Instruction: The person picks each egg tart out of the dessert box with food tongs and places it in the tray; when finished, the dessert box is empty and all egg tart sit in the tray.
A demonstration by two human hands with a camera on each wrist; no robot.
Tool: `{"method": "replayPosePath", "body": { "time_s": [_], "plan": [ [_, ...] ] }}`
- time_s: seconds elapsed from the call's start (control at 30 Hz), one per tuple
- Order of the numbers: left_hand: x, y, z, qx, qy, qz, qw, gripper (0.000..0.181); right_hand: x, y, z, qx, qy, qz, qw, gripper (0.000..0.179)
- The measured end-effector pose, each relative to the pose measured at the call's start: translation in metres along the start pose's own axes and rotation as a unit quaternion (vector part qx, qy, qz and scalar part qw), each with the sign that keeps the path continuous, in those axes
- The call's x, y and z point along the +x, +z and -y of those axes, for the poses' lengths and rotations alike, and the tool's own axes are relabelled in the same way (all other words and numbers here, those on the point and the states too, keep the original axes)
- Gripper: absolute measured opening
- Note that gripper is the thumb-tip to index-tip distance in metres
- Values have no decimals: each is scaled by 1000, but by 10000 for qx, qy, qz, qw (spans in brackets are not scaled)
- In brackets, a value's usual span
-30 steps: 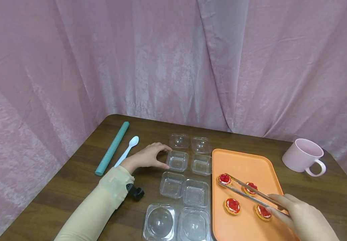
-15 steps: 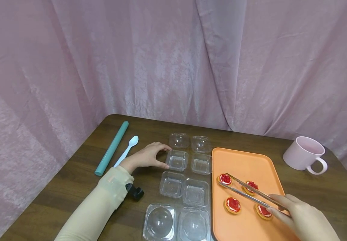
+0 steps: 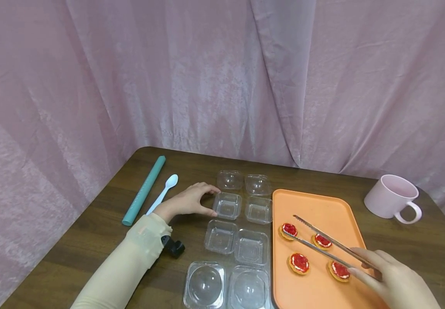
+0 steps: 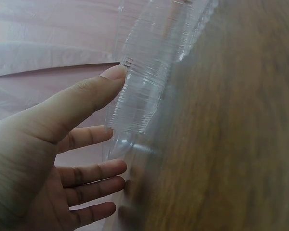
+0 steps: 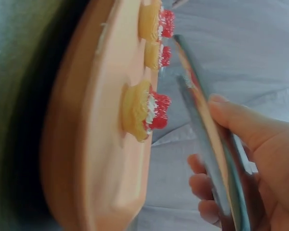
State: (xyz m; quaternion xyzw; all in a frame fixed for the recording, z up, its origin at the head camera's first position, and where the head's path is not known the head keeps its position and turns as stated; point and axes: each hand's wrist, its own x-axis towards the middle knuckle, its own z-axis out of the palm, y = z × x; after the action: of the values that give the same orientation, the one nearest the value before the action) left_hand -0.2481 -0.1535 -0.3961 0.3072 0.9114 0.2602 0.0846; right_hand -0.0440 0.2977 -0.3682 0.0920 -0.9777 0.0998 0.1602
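My left hand [image 3: 191, 200] reaches to a clear plastic clamshell box [image 3: 227, 206] whose lid is folded back. Its thumb and index fingertips touch the box's left side, while the other fingers stay straight and apart from it. My right hand [image 3: 394, 274] grips metal tongs [image 3: 336, 244], their arms spread over an orange tray [image 3: 319, 201]. Nothing is between the tong tips, which hang above a red-topped tart [image 3: 289, 230] at the tray's left edge. Other tarts sit at the middle [image 3: 322, 241], lower left [image 3: 298, 263] and right [image 3: 339, 271].
Another clear clamshell [image 3: 258, 209] stands right of the first, with further clear boxes [image 3: 251, 247] and domed lids [image 3: 205, 284] nearer. A white spoon [image 3: 171, 181] and a green stick [image 3: 145, 189] lie at left. The pink mug [image 3: 391, 197] stands at right.
My right hand has shifted slightly right, and the tongs have spread and come up off the left tart, which stays on the tray. The left hand keeps its place.
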Motion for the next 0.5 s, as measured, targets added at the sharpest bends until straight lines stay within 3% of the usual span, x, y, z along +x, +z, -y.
{"method": "replayPosePath", "body": {
  "time_s": [0.23, 0.5],
  "plan": [
    [-1, 0, 4, 22, -72, 36, 10000, 74, -2, 5, -1, 340, 227, -357, 9985, 44],
    [-4, 1, 7, 27, -61, -1, 10000, 73, -3, 7, -13, 447, 798, -267, 9955, 41]
  ]
}}
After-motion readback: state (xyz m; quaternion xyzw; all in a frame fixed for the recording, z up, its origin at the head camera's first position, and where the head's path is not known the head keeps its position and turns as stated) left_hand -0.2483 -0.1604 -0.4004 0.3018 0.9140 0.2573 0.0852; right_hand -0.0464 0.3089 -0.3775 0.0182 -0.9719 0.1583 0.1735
